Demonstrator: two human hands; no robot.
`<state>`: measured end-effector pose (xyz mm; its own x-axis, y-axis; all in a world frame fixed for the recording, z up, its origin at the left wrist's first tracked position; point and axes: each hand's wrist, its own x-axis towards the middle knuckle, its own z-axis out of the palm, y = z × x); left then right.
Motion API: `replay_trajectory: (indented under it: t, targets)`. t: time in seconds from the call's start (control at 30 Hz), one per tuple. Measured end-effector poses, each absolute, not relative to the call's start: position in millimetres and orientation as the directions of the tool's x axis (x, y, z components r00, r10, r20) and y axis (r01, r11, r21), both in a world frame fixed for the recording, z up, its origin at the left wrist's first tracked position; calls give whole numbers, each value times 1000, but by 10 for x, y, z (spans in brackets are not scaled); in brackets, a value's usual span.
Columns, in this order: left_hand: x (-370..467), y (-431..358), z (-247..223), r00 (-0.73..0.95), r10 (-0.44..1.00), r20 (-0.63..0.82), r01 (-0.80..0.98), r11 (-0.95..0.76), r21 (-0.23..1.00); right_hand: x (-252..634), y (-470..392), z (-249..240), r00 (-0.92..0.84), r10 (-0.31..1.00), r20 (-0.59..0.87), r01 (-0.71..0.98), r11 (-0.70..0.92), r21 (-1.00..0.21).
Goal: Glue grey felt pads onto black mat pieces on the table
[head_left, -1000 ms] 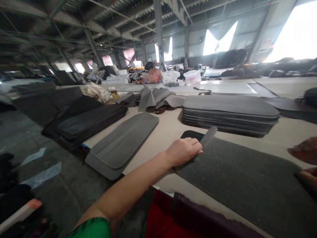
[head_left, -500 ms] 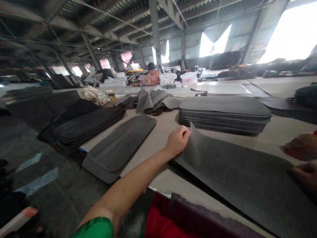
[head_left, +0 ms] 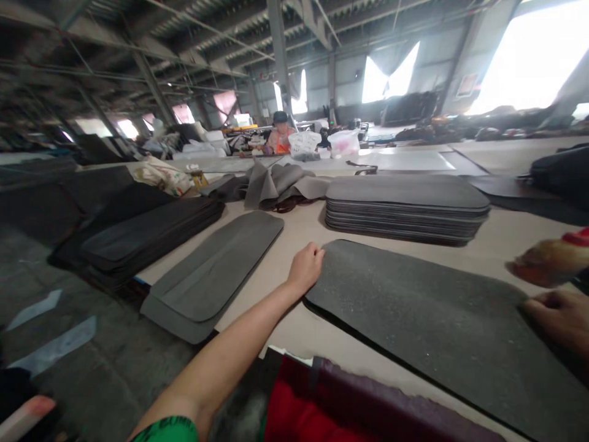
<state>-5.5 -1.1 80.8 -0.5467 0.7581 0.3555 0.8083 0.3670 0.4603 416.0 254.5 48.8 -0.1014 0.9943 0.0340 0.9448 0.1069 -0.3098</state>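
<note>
A large dark grey sheet with rounded corners (head_left: 414,313) lies flat on the table in front of me. My left hand (head_left: 307,267) is closed at its far left corner, pinching the edge. At the right edge of the view, my right hand (head_left: 559,316) has curled fingers on the sheet's right side. Just beyond it is a bottle with brownish contents and a red part (head_left: 547,261). A neat stack of grey sheets (head_left: 405,209) sits behind the large sheet. To the left, more grey sheets (head_left: 216,267) lie overlapped.
Dark sheets are piled (head_left: 151,233) at the table's left end. Crumpled grey pieces (head_left: 280,184) and a printed sack (head_left: 163,177) lie farther back. A person (head_left: 280,135) is beyond the table, near white plastic bags (head_left: 344,143).
The sheet's far left corner, lifted before, now lies flat. My left hand has come down with it and slightly left. The view has shifted a little.
</note>
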Motion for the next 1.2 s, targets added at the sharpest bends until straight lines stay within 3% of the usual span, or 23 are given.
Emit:
replay_trajectory:
  t: [0.13, 0.27, 0.83, 1.03, 1.2]
  targets:
    - [-64, -16, 755, -550, 753, 361, 815, 388, 431, 4094, 2391, 621, -47, 995, -93, 942, 13, -336]
    - [-65, -35, 736, -530, 770, 355, 829, 382, 408, 4019, 2232, 724, -104, 994, -35, 948, 89, -305]
    - [18, 24, 712, -462, 833, 304, 886, 416, 208, 4004, 2112, 723, -111, 994, 21, 934, 112, -340]
    - [-9, -3, 721, -494, 808, 322, 865, 421, 273, 3960, 2099, 760, -93, 996, 10, 929, 91, -360]
    - [-66, -23, 713, -526, 777, 347, 828, 374, 418, 3996, 2058, 766, -77, 997, -4, 889, 66, -452]
